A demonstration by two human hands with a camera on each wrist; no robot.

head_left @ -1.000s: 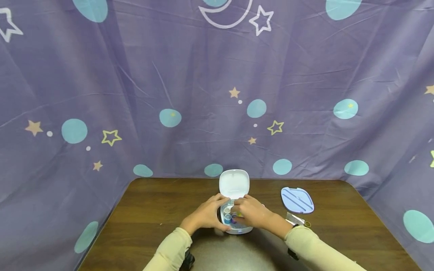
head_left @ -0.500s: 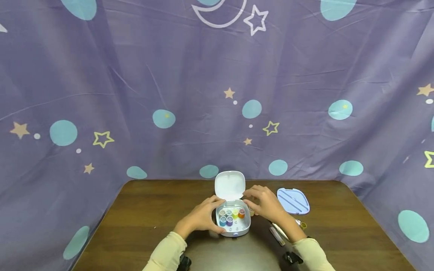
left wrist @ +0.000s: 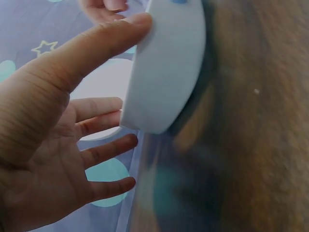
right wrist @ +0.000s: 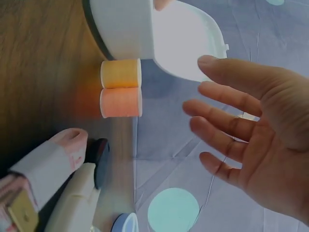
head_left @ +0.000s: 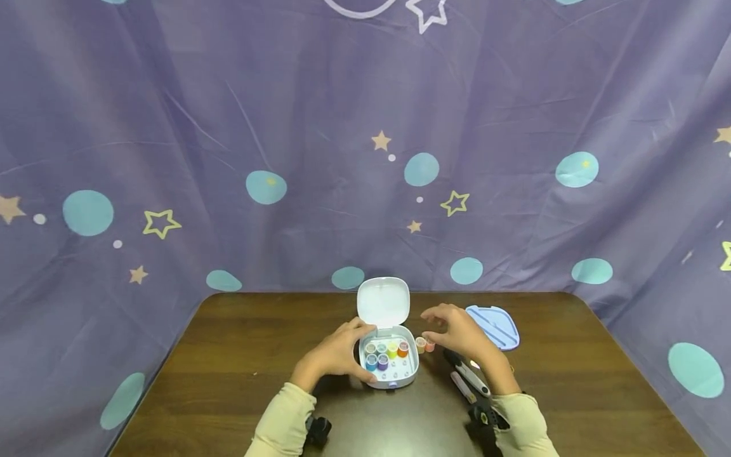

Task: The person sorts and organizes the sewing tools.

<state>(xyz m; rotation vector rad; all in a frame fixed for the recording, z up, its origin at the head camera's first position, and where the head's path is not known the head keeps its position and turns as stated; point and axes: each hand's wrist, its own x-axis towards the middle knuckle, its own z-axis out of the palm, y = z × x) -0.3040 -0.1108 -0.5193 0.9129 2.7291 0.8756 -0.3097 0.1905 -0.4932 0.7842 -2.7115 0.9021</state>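
Observation:
A white sewing box (head_left: 416,358) stands on the table, its lid (head_left: 383,303) raised at the back. Inside are several thread spools, among them yellow (head_left: 392,350), red-orange (head_left: 403,349), blue (head_left: 371,362) and purple (head_left: 382,362) ones; bare pegs show at front right. My left hand (head_left: 337,352) holds the box's left side, thumb at the front and index and middle fingertips at the far edge. My right hand (head_left: 459,333) hovers right of the box, fingers loosely bent, holding nothing. Below it, an orange spool (right wrist: 120,73) and a peach spool (right wrist: 120,102) stand side by side against the box.
A light blue tray (head_left: 502,330) lies behind my right hand. Under my right wrist are a white-handled tool with a black end (head_left: 471,377) and a folded pinkish strip in a white band (right wrist: 53,152). A purple patterned curtain (head_left: 320,241) hangs behind the table.
My right hand has left the box's interior and moved right, above the two outside spools. The red-orange spool in the box is now uncovered. The left hand stays at the box.

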